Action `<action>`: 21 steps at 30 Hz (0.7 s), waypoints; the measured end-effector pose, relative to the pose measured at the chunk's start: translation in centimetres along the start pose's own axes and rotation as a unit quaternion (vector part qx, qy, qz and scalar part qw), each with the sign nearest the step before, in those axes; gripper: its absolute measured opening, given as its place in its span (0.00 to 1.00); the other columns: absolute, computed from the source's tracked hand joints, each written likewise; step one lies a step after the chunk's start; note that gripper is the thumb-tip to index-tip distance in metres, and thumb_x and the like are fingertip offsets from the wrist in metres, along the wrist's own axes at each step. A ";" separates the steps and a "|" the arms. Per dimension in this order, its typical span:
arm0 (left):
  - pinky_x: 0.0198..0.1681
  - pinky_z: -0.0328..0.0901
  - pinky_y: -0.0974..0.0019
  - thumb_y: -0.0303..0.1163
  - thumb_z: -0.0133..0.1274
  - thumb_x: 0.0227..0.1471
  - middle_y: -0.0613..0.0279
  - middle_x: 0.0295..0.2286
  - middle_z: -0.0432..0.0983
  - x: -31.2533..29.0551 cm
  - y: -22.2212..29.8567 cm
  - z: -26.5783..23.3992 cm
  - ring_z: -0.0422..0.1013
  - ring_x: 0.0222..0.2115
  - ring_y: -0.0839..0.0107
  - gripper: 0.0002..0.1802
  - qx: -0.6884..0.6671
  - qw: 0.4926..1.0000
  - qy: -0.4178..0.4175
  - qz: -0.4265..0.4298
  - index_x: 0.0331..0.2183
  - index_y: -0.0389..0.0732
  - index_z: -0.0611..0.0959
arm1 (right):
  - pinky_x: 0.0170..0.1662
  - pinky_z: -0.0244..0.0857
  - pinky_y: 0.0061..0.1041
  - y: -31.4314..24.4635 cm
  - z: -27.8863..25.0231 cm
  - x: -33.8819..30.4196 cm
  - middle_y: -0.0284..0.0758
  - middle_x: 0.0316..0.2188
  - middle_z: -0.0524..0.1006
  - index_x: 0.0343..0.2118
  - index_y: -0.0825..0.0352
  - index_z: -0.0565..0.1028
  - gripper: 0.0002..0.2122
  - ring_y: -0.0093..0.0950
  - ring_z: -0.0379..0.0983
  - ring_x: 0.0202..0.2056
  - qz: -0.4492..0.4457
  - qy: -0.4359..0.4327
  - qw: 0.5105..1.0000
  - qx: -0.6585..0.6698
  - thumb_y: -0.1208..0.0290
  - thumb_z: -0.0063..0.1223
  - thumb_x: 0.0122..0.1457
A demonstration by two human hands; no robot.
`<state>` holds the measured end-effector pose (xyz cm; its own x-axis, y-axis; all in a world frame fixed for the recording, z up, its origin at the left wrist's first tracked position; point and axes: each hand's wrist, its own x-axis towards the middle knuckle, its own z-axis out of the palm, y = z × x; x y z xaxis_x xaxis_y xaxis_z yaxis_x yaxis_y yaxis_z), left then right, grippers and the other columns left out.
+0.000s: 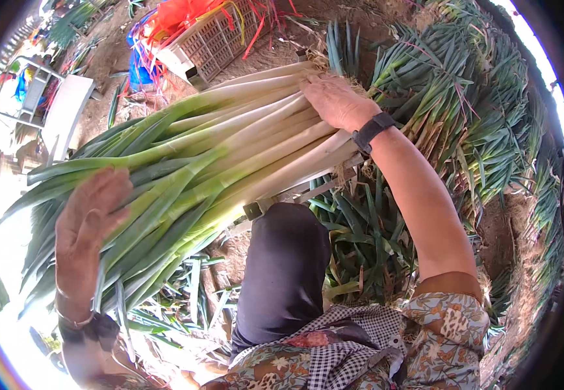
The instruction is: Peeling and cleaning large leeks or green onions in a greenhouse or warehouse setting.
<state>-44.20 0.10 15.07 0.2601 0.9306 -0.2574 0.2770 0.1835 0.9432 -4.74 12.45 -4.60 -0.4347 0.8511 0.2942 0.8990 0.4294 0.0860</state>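
A wide layer of large green onions (230, 143) lies slantwise before me, white stalks and roots to the right, green leaves fanning to the left. It rests on a low frame (254, 210), mostly hidden under the stalks. My right hand (337, 101) lies flat on the white ends near the roots, fingers stretched out and gripping nothing. At the leaf end, my left hand (93, 218) is raised with its fingers apart, over or beside the leaves; I cannot tell whether it touches them. It is slightly blurred.
Behind the onions stands a plastic crate (210, 49) with red bags (184, 19) and ribbons. Tied bundles of green onions (451, 84) are heaped along the right. A metal-framed chair (67, 110) is at the far left. My knee (288, 253) sits close below the stalks.
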 end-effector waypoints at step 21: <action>0.58 0.53 0.55 0.25 0.50 0.48 0.50 0.49 0.67 11.7 -4.5 4.1 0.61 0.52 0.51 0.29 0.636 0.698 -0.217 0.248 0.55 0.36 0.68 | 0.34 0.67 0.39 -5.6 0.6 0.3 0.42 0.21 0.75 0.19 0.66 0.74 0.04 0.39 0.75 0.31 0.070 0.024 0.956 0.285 0.76 0.50 0.48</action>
<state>-38.54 8.90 6.96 0.7950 0.5458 -0.2649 0.5784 -0.8136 0.0597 -9.96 10.50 -5.58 -0.2973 0.9030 0.3103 0.7673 0.4193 -0.4851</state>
